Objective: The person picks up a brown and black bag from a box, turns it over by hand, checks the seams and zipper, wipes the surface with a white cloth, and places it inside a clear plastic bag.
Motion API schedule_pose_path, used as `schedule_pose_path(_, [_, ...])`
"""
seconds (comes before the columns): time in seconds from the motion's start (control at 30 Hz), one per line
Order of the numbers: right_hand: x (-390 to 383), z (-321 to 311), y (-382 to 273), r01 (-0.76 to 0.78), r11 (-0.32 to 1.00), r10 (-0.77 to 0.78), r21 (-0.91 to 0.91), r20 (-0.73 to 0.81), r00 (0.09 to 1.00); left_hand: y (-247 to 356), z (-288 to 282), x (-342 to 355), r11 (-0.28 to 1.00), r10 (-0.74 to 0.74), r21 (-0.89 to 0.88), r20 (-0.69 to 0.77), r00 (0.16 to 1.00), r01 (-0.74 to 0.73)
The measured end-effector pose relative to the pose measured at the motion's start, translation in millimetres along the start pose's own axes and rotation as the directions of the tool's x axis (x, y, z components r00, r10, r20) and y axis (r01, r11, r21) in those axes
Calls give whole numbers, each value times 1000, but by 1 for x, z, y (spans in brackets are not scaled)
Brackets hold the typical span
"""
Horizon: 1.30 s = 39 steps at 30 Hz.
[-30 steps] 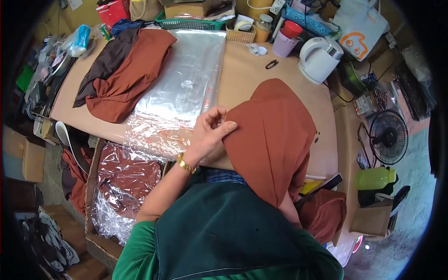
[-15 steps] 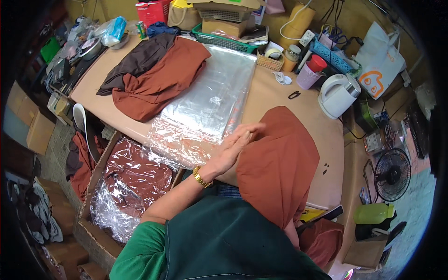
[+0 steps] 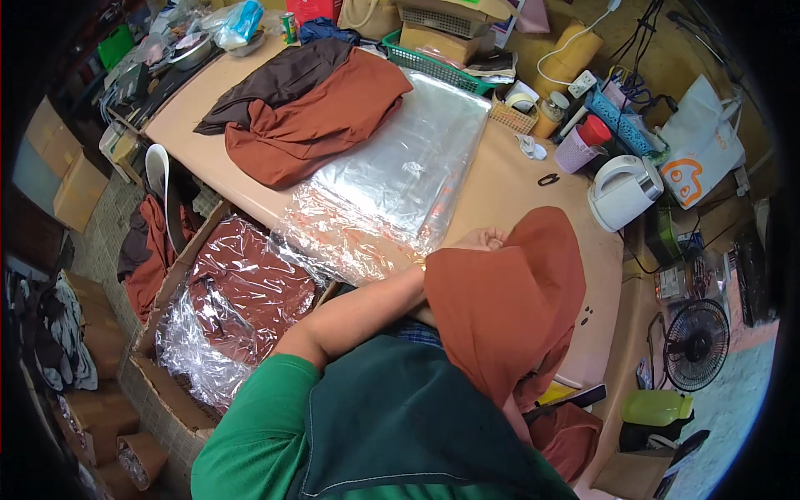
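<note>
A rust-brown cloth [image 3: 504, 287], possibly a garment, is raised in folds before me at the near side of the table. My left forearm reaches in from the lower left and passes behind it. Past the cloth's far edge shows part of my left hand [image 3: 485, 238], its fingers curled in against the fabric; the rest is covered. My right hand is hidden, apparently beneath the cloth. Left of the cloth lies a stack of clear plastic bags [image 3: 400, 179]. Another rust-brown cloth [image 3: 325, 125] and a dark brown cloth [image 3: 275, 83] lie partly over that stack.
A cardboard box [image 3: 171, 312] with plastic-wrapped brown cloth [image 3: 242, 275] stands at the table's left front. Along the right back are a white kettle [image 3: 621, 196], a pink cup [image 3: 575, 157] and a blue basket [image 3: 617, 117]. A black fan [image 3: 697, 343] stands at the right.
My left hand has moved right, from beside the cloth to partly behind it, and the wrist is now covered. The cloth's top has folded over. The view has shifted slightly.
</note>
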State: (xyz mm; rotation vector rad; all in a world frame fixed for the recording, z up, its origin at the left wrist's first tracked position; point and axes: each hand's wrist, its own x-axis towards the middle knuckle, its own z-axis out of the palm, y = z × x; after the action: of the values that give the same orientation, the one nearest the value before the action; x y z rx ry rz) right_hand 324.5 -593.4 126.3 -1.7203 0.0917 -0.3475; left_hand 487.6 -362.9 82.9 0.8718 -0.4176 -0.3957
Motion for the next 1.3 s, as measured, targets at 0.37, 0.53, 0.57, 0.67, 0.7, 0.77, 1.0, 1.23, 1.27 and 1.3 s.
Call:
schedule_pose_path(0.37, [28,30,-3,34,999,-32,-39,45,998,53,32,-77,936,333,242,-380,863,-255])
schedule_pose_path(0.53, [93,62,-29,212,953,-208,-214,45,977,101,41,-97,743,558,593,-293,777,-310])
schedule_pose_path(0.57, [105,68,-37,244,932,-244,-266,36,969,114,32,-98,715,603,621,-316,732,-321])
schedule_pose_path(0.67, [143,70,-75,371,822,-415,-433,-8,910,165,-4,-87,365,897,904,-277,346,-224])
schedule_pose_path(0.7, [144,73,-82,423,759,-485,-495,4,874,167,16,-86,372,887,895,-265,377,-247])
schedule_pose_path(0.77, [137,74,-95,515,596,-612,-616,68,788,160,77,-88,615,667,701,-217,712,-362])
schedule_pose_path(1.0, [121,117,-55,671,200,389,-714,686,615,91,76,-91,-307,153,941,-100,983,143])
schedule_pose_path(1.23, [47,72,-81,505,754,-230,-420,552,802,113,60,-106,-406,128,898,-125,984,167])
schedule_pose_path(1.27, [44,68,-73,499,703,-296,-507,430,853,105,60,-100,-284,14,937,-207,978,202])
schedule_pose_path(1.3, [39,68,-63,441,720,-210,-536,438,874,93,60,-92,-166,-20,959,-238,971,232])
